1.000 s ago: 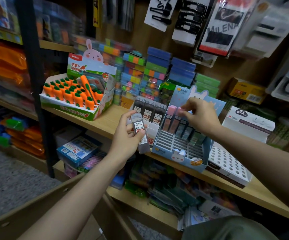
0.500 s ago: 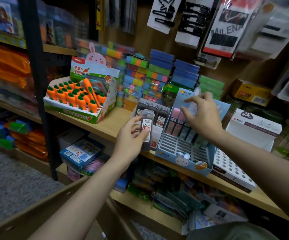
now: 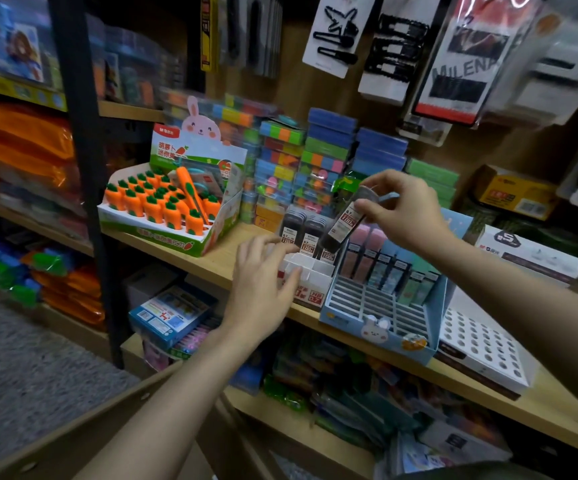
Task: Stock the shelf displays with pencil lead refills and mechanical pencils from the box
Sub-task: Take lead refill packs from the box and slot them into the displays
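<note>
Stocking looks partway to us: our right hand [image 3: 407, 211] pinches a lead refill tube [image 3: 344, 223] tilted at frame centre above the white divided display [image 3: 310, 271], few tubes standing, front slots bare, while our left hand [image 3: 263, 285] hovers spread beside it.

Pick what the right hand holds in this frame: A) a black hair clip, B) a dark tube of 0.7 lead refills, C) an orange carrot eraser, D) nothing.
B: the right hand pinches the top of a dark lead refill tube, tilted above the white refill display.
</note>
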Demonstrator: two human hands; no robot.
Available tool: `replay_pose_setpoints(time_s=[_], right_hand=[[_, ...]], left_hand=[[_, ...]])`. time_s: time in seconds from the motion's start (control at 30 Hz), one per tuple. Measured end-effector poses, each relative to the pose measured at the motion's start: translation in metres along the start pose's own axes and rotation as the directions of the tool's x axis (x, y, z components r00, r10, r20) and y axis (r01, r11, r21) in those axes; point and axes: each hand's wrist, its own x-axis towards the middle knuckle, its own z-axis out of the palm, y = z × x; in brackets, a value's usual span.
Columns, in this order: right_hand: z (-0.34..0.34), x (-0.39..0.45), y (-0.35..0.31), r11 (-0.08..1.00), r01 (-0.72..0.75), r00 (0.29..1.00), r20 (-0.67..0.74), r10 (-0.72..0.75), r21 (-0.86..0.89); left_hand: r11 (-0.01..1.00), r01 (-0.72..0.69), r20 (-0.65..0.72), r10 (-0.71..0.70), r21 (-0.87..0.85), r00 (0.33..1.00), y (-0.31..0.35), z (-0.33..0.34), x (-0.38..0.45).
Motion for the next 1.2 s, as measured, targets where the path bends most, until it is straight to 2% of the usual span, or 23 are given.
replay_pose_setpoints(time_s=[0.07, 0.17, 0.47, 0.67, 0.8, 0.9, 0.97, 1.1, 1.17, 1.2], right_hand=[[0.005, 0.005, 0.003, 0.996, 0.034, 0.999, -0.006, -0.035, -0.082], [0.02, 0.009, 0.008, 0.983, 0.088, 0.996, 0.023, -0.085, -0.162], [0.036, 0.009, 0.008, 0.897, 0.291, 0.957, 0.092, -0.276, -0.332], [0.042, 0.0, 0.014, 0.859, 0.262, 0.964, 0.166, -0.209, -0.44], [0.05, -0.014, 0.02, 0.742, 0.356, 0.934, 0.232, -0.271, -0.568], [0.047, -0.018, 0.024, 0.74, 0.35, 0.933, 0.145, -0.329, -0.574], [0.045, -0.023, 0.026, 0.712, 0.365, 0.925, 0.147, -0.35, -0.6], [0.047, -0.032, 0.025, 0.642, 0.357, 0.934, 0.244, -0.261, -0.679], [0.046, -0.035, 0.022, 0.655, 0.329, 0.944, 0.232, -0.233, -0.68], [0.046, -0.038, 0.019, 0.7, 0.314, 0.949, 0.21, -0.234, -0.642]], left_hand=[[0.998, -0.009, 0.028, 0.008, 0.068, 1.0, -0.008, -0.002, -0.001], [1.0, 0.018, 0.099, -0.017, -0.002, 0.995, -0.012, 0.001, -0.006], [1.0, -0.024, 0.101, 0.026, -0.02, 0.995, -0.017, 0.001, -0.011], [0.999, 0.005, 0.115, 0.0, -0.035, 0.993, -0.014, 0.0, -0.01], [0.998, 0.005, 0.122, 0.002, -0.056, 0.992, -0.014, -0.002, -0.011], [0.997, 0.006, 0.122, 0.004, -0.083, 0.992, -0.016, -0.002, -0.012], [0.996, -0.007, 0.115, 0.017, -0.086, 0.993, -0.018, -0.001, -0.014], [0.999, -0.03, 0.157, 0.037, -0.045, 0.987, -0.02, 0.002, -0.017], [0.999, -0.038, 0.188, 0.044, -0.035, 0.981, -0.021, 0.002, -0.019], [0.998, -0.044, 0.19, 0.05, -0.036, 0.98, -0.021, 0.0, -0.021]])
